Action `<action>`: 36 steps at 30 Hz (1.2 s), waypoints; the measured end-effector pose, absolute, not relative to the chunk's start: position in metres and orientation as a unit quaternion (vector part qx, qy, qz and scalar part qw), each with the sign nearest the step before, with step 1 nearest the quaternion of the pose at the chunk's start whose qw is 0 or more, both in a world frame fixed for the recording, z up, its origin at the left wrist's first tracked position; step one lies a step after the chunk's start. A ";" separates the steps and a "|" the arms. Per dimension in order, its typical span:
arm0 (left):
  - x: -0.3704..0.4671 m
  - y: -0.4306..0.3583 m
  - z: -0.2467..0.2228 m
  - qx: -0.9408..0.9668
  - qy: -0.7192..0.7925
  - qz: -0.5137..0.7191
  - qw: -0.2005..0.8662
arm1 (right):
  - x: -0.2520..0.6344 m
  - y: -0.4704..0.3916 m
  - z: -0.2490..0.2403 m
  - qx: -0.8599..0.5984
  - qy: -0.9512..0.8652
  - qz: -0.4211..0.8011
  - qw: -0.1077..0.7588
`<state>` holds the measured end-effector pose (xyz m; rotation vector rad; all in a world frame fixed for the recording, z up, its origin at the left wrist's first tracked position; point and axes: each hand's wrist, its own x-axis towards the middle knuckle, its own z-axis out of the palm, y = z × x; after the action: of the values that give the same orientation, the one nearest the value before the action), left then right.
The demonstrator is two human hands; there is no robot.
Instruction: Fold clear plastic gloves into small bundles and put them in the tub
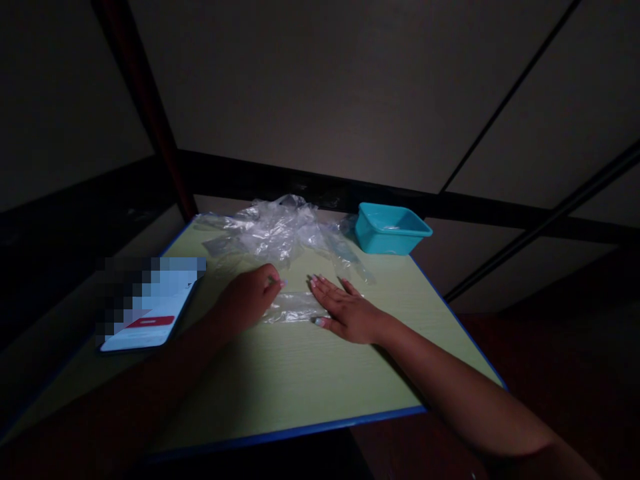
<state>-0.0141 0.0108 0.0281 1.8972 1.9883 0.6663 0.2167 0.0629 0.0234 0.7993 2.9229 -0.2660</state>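
A clear plastic bag (295, 308), flattened into a narrow strip, lies across the middle of the table. My right hand (350, 313) rests palm down on the strip's right end, fingers stretched out and slightly apart. At the strip's left end is my left hand (250, 297), its fingers curled in and the thumb pressed to the index finger. Whatever might be in that pinch is hidden. Just beyond both hands spreads a heap of crumpled clear plastic bags (280, 230), some trailing toward the right.
A turquoise plastic basket (393, 233) stands at the table's far right corner. On the left, a tablet (150, 327) with a lit screen leans at a slant. The pale table (280, 387) has a blue edge, and a panelled wall (310, 87) rises behind it.
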 end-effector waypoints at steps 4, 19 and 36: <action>-0.017 0.014 0.031 0.652 0.714 0.232 0.105 | 0.218 0.063 0.023 0.267 0.959 -0.080 0.058; -0.009 0.001 0.029 0.821 0.540 0.169 0.073 | 0.224 0.063 0.025 0.285 0.953 -0.070 0.076; -0.041 0.018 0.035 0.814 0.485 0.129 0.294 | 0.226 0.065 0.024 0.274 0.957 -0.076 0.063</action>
<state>-0.0414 0.0177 0.0347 2.1661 1.2908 0.3443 0.2258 0.0649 0.0239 0.8272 2.8906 -0.2300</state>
